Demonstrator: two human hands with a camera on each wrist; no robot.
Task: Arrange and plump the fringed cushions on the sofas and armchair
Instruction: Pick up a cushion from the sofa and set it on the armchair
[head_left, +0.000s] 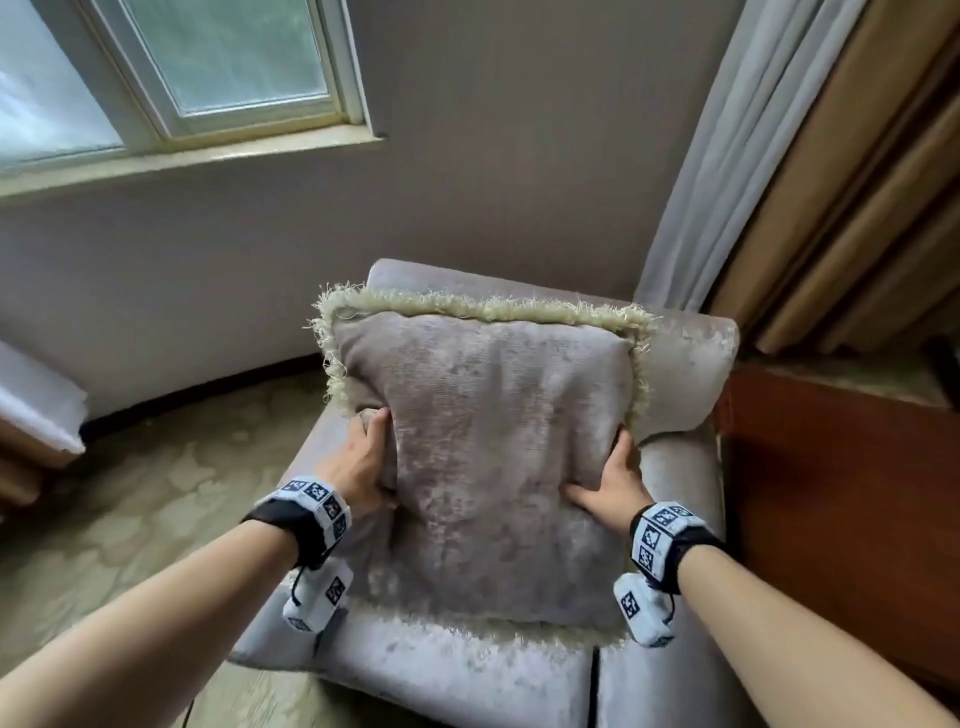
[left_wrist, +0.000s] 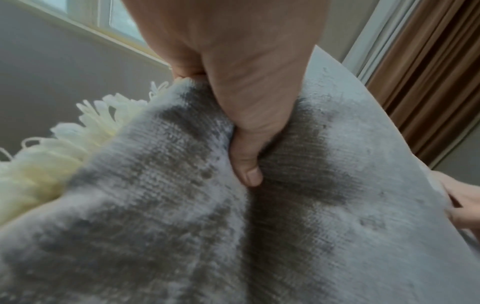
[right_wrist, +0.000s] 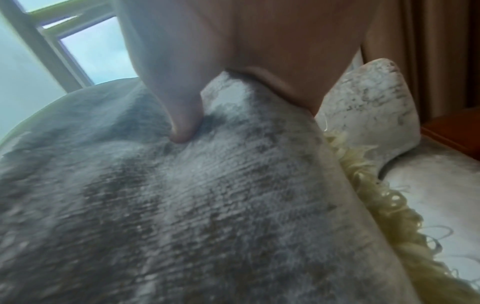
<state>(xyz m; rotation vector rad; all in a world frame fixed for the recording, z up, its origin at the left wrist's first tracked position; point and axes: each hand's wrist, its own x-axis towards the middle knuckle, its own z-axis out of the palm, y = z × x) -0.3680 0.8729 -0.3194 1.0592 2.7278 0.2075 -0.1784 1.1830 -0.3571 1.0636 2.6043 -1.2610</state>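
Cushion (head_left: 488, 457), grey velvet with pale fringe, is standing upright on the armchair (head_left: 457, 670) seat, its top leaning toward the backrest. Left hand (head_left: 363, 462) is gripping its left edge, thumb (left_wrist: 246, 164) digging into the fabric, fingers wrapping behind. Right hand (head_left: 615, 483) is clasping the right edge, thumb (right_wrist: 182, 123) pressing into the face; its fingers are passing out of sight behind the cushion. Step in hand appears to be plumping by squeezing both sides. Next move likely calls for centring the cushion against the backrest, then releasing. Window (head_left: 208, 67) and curtains (head_left: 779, 182) are lying beyond.
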